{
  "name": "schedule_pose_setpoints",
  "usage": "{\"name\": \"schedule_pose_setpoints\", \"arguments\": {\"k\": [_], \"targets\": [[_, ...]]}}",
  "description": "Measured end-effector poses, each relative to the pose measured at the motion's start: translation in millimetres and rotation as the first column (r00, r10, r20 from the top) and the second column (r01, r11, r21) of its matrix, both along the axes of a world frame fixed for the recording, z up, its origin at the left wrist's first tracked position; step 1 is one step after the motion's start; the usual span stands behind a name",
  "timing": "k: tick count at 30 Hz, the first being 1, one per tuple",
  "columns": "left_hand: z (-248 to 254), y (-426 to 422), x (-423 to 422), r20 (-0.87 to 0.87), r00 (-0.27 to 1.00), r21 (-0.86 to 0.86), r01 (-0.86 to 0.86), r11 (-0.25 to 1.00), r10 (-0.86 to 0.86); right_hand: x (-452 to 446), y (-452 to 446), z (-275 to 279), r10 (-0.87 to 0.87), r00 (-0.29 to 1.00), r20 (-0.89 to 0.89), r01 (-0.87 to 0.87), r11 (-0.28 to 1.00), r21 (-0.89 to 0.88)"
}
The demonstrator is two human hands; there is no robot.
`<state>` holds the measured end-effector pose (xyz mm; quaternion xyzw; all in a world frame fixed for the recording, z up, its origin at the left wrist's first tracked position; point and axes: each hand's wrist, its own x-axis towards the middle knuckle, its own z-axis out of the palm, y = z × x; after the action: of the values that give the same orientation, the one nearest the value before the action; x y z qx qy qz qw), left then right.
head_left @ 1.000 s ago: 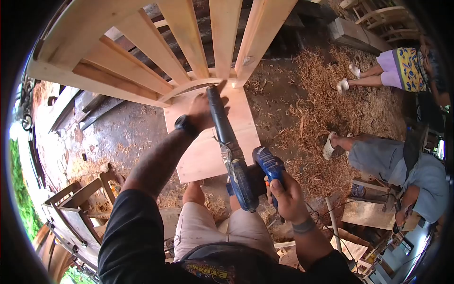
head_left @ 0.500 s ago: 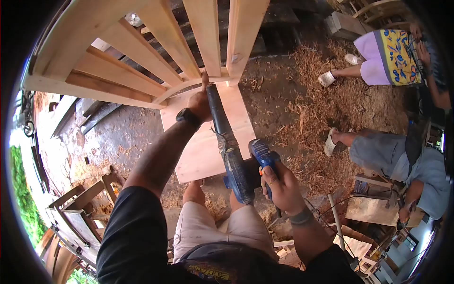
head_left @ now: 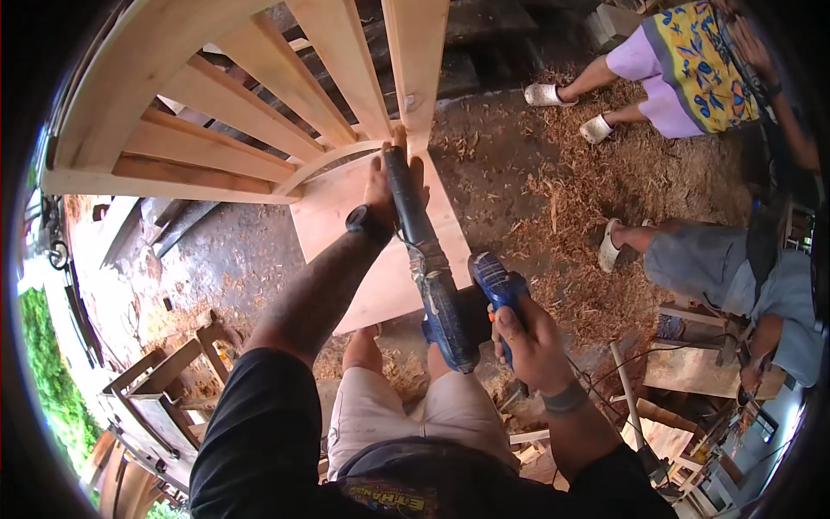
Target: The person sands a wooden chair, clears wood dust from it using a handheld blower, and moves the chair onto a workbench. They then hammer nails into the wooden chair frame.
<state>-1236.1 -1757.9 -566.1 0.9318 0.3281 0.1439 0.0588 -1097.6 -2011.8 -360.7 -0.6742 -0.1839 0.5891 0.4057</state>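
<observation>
A blue power tool [head_left: 445, 320] with a long black tube and tape round its middle lies across the view. My right hand [head_left: 532, 342] is wrapped round its blue handle at the right. Near the far end of the tube is my left hand [head_left: 389, 186], partly hidden behind it; whether its fingers grip the tube or the wood cannot be made out. Both are over a pale wooden panel [head_left: 346, 225]. Beyond it stands a slatted wooden frame [head_left: 233, 104], whose curved lower rail meets the panel near my left fingertips.
Wood shavings [head_left: 562, 208] cover the floor at the right. One person in a patterned yellow cloth [head_left: 705, 69] stands at the upper right; another in grey shorts [head_left: 692, 268] works below. A small wooden frame [head_left: 164, 389] stands at lower left.
The slatted frame has shifted left in view. My left hand has moved right, back behind the tube's end. The person in the patterned cloth has come closer.
</observation>
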Motion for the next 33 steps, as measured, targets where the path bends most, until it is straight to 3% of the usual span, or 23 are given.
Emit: {"name": "schedule_pose_setpoints", "arguments": {"k": [1,4,5,8,10,13,15,16,18,21,24,26,27,30,32,33], "targets": [[-8,10,8,0.028,0.999,0.023,-0.020,1.000,0.019,4,-2,1,0.016,1.000,0.012,-0.016,1.000,0.017],[-47,41,23,0.012,0.996,-0.411,-0.072,0.909,0.085,9,0,4,-0.040,0.999,-0.033,0.040,0.999,-0.017],[-68,52,31,0.013,0.995,-0.438,-0.087,0.895,0.103,9,1,3,-0.040,0.999,-0.018,0.040,0.999,-0.010],[-57,67,52,-0.119,0.990,-0.474,-0.122,0.872,0.074,8,2,-2,-0.061,0.998,-0.006,0.061,0.998,0.009],[-53,49,32,0.105,0.971,-0.607,-0.107,0.787,0.213,7,1,-4,-0.082,0.996,-0.036,0.083,0.996,0.024],[-28,19,17,0.296,0.917,-0.511,-0.084,0.855,0.267,10,-8,-7,-0.082,0.993,-0.083,0.082,0.997,-0.003],[-8,25,10,0.385,0.844,-0.586,-0.089,0.805,0.373,11,-23,-6,-0.036,0.998,-0.054,0.038,0.998,0.050],[-2,40,5,0.457,0.842,-0.444,-0.063,0.894,0.286,10,-30,-2,-0.041,0.997,-0.062,0.046,0.995,0.085],[97,52,6,0.224,0.885,-0.774,-0.092,0.626,0.408,9,-39,11,-0.043,0.996,-0.078,0.055,0.987,0.148],[99,51,28,0.579,0.689,-0.729,0.198,0.655,0.436,10,-40,48,-0.106,0.989,-0.100,0.124,0.973,0.194],[161,60,43,0.736,0.610,-0.527,0.241,0.815,0.295,11,-53,66,-0.175,0.980,-0.098,0.195,0.942,0.272],[196,59,50,0.877,0.428,-0.387,0.359,0.849,0.219,6,-58,86,-0.252,0.965,-0.072,0.262,0.909,0.325],[208,58,52,0.928,0.328,-0.307,0.407,0.860,0.176,5,-64,87,-0.307,0.929,-0.206,0.360,0.878,0.315],[220,40,47,0.911,0.334,-0.367,0.385,0.847,0.242,10,-72,110,-0.222,0.962,-0.159,0.260,0.922,0.287],[231,42,25,0.831,0.486,-0.402,0.185,0.897,0.272,4,-64,125,-0.157,0.985,-0.071,0.171,0.941,0.291],[241,43,12,0.808,0.540,-0.328,0.083,0.941,0.234,1,-65,129,-0.143,0.989,-0.039,0.148,0.945,0.292]]}}
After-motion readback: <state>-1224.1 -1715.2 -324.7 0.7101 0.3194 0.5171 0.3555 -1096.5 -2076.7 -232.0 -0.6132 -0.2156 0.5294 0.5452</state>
